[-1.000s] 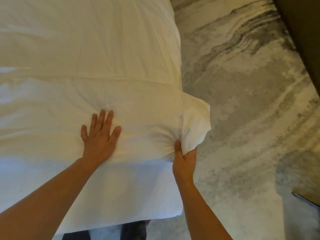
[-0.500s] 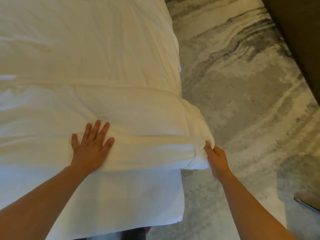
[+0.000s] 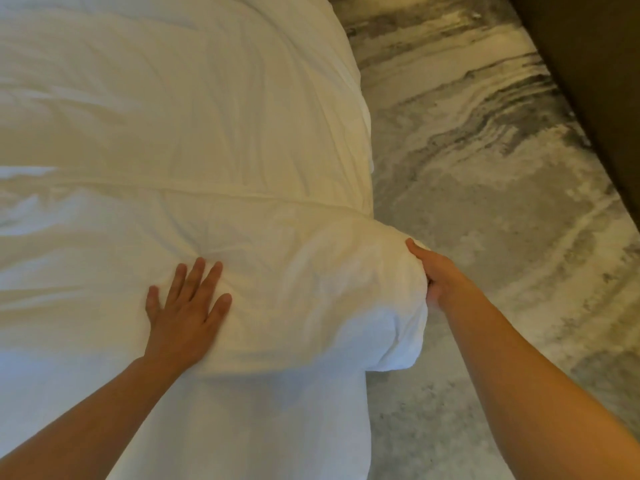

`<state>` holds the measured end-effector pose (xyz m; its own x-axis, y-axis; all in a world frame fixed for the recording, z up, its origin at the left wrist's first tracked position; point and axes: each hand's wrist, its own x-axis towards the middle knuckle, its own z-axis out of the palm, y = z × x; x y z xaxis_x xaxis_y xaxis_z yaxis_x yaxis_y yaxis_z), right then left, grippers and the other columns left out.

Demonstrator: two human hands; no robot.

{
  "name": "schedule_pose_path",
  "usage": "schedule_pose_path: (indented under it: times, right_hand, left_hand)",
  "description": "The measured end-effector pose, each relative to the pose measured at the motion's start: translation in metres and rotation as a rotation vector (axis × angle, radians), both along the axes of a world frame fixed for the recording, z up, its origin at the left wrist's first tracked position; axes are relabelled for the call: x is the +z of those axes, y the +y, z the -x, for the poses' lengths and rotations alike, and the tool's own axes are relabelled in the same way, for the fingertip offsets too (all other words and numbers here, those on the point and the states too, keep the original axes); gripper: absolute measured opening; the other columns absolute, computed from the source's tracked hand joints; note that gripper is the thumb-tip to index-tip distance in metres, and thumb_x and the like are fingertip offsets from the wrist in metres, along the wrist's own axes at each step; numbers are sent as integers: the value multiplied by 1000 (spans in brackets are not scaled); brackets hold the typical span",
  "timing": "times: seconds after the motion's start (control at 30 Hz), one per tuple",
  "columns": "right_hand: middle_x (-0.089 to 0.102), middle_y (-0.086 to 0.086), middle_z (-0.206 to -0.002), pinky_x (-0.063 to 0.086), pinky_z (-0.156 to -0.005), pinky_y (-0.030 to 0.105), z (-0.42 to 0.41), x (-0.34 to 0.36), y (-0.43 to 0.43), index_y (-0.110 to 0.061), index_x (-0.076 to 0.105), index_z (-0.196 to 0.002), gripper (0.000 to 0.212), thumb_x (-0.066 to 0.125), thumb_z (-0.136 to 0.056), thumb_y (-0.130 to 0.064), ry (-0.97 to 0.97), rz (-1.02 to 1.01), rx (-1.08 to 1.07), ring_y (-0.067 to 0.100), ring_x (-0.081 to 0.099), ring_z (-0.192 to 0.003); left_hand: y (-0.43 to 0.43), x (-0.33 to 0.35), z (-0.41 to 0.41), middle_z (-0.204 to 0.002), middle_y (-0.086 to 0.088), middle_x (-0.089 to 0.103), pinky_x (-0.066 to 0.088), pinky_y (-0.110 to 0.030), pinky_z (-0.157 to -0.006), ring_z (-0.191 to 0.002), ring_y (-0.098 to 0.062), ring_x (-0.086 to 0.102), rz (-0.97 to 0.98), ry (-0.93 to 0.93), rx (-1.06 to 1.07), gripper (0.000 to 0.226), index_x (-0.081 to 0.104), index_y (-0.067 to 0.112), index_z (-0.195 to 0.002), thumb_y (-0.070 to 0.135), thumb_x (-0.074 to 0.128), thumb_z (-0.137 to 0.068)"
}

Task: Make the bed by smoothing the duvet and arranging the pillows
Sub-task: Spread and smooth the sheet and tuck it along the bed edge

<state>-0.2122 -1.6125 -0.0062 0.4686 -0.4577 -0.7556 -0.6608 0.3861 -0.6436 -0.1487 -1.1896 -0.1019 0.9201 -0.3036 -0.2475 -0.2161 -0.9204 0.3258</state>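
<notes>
Pillow (image 3: pixel 311 289): white, at near end of bed, its rt end overhanging bed edge.
Handling: judged light, soft, compressible; fabric creases easily. Best hold: end seam or corner, w/ flat palm steadying top.
Left hand (image 3: pixel 185 310): flat on pillow top, fingers spread, gripping nothing.
Right hand (image 3: pixel 440 275): cupped vs pillow's rt end; thumb on top, other fingers hidden, so can't tell if fabric is pinched.
Duvet (image 3: pixel 173 98): white, wrinkled, beyond pillow.
Floor (image 3: pixel 485 168): grey marbled carpet, rt of bed.

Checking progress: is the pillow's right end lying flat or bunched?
Bunched: the pillow bulges past the bed edge, its end creased under the right hand.
</notes>
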Motion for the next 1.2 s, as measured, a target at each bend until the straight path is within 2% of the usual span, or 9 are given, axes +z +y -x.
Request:
schedule_pose_path:
  times: [0.1,0.2,0.33,0.5,0.67,0.77,0.83,1.0,1.2]
  right_hand:
    - [73,7,-125,62,-79,45,-25,43,-2,-22,60,-135,37,64,-100,-33,-405,147,-2,30,70,-113]
    - [72,7,-128,61,-87,43,-56,71,-11,-20,62,-133,32,59,-103,-32,-611,291,46,24,70,-115]
    - [69,4,-122,57,-76,36,-89,14,-17,-15,58,-139,40,58,-104,-34,-342,461,22,26,69,-110]
    - [49,20,-150,48,-96,46,-84,-78,-19,-1,40,-152,83,49,-98,-64,120,341,134,41,53,-130]
    - [46,25,-152,37,-112,54,-83,-51,-3,-5,39,-152,76,39,-100,-61,186,737,142,44,46,-136]
    - [33,21,-161,25,-115,60,-88,-13,38,-16,29,-159,66,38,-104,-51,133,1144,367,41,31,-147]
    - [24,12,-166,20,-116,62,-99,0,83,-30,28,-159,61,37,-103,-54,43,1240,587,36,20,-152]
    - [-18,-6,-170,0,-117,68,-109,-42,157,-57,-12,-154,73,13,-91,-84,126,1226,1044,29,-18,-156]
    - [-25,-12,-168,-2,-117,71,-87,-98,128,-66,-27,-143,74,8,-83,-91,323,1115,995,25,-20,-156]
  left_hand:
    - [-2,7,0,-171,8,8,-1,-54,-121,-157,-13,-1,52,-63,33,69,10,46,-159,71,3,-96]
    - [-9,24,-13,-171,7,8,-4,-52,-121,-158,-15,0,108,-166,86,65,12,44,-160,67,8,-99]
    - [-16,25,-45,-171,9,-5,-11,-54,-120,-157,-15,-12,40,-177,72,63,2,46,-160,65,10,-100]
    - [-15,-19,-45,-170,10,-14,-5,-61,-121,-156,-18,-15,-127,-72,24,67,-11,48,-158,70,1,-95]
    - [-12,-15,-50,-169,12,-15,-7,-59,-121,-156,-16,-16,-93,-46,11,66,-10,49,-157,70,5,-96]
    - [-8,-7,-50,-169,13,-15,-7,-57,-121,-156,-16,-16,-57,-16,-6,67,-9,50,-157,71,3,-95]
    - [-3,-1,-53,-170,13,-12,-5,-56,-122,-157,-16,-13,-42,-43,-32,67,-6,50,-158,72,0,-95]
    - [43,9,-87,-171,9,-11,-8,-63,-119,-157,-21,-13,-145,-188,128,67,-5,46,-159,70,8,-98]
    - [90,-27,-119,-167,13,-25,-8,-71,-116,-155,-22,-23,-183,-54,145,71,-20,51,-154,80,2,-92]
